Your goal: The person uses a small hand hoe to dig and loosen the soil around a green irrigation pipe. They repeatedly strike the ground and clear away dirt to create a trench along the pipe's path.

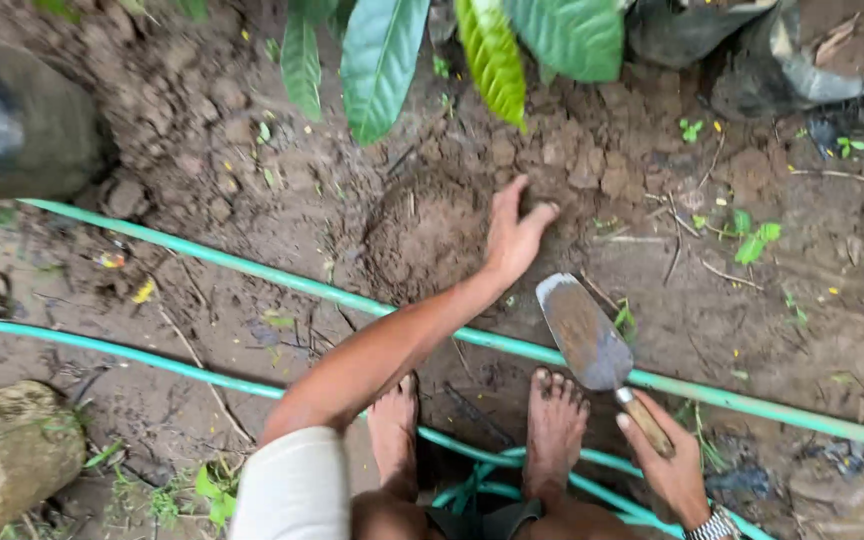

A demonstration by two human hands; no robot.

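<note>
My left hand reaches forward, fingers spread, and presses on a mound of loose brown soil at the base of a leafy plant. In my right hand is the wooden handle of a garden trowel. Its muddy metal blade points up and away over the ground to the right of the mound. My two bare feet stand on the wet earth below. A watch sits on my right wrist.
A green hose crosses the ground diagonally, and a second length of hose loops around my feet. Stones lie at the left. Black plastic sheeting sits at the top right. Small weeds and twigs dot the mud.
</note>
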